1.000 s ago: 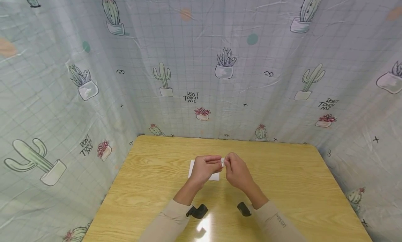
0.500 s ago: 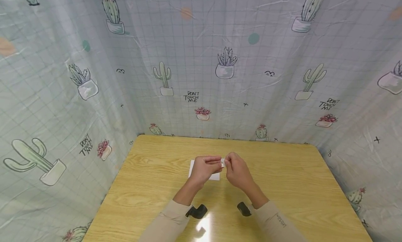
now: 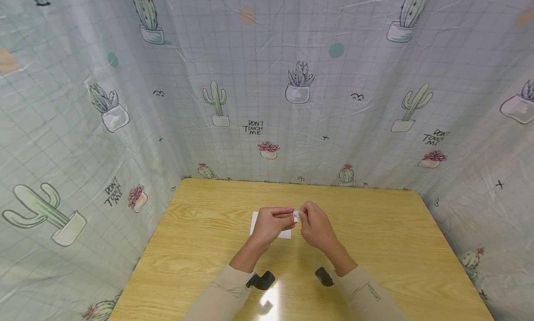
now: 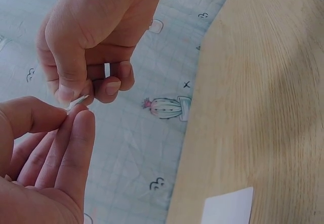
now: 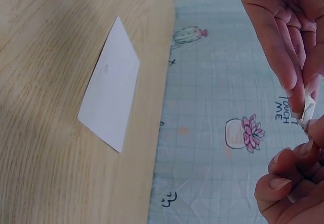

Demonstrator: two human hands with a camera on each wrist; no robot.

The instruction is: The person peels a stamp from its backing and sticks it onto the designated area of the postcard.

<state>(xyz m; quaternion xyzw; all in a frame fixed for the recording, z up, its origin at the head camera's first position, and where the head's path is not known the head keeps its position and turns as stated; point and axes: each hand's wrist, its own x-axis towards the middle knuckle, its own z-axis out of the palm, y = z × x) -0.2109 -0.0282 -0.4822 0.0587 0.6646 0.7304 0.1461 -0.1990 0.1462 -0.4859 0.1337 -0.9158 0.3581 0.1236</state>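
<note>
Both hands meet over the table, holding a small white piece [image 3: 296, 216] that looks like folded or crumpled paper. My left hand [image 3: 269, 223] pinches one end between thumb and fingertips, its other fingers fairly straight. At the opposite end, my right hand [image 3: 317, 226] pinches the piece with thumb and forefinger, the remaining fingers curled in. A narrow white strip [image 4: 107, 70] shows among the right hand's curled fingers in the left wrist view. Seen from the right wrist, the crumpled piece [image 5: 307, 110] is wrinkled, and the fingertips cover much of it.
A flat white sheet [image 5: 111, 87] lies on the wooden table [image 3: 375, 237], partly behind the left hand in the head view. A curtain [image 3: 250, 103] printed with cacti hangs behind the table and along both sides. Dark wrist mounts sit on both sleeves.
A little more of the small white piece shows between the fingertips. Both hands keep nearly the same place and still pinch it; the sheet has not moved.
</note>
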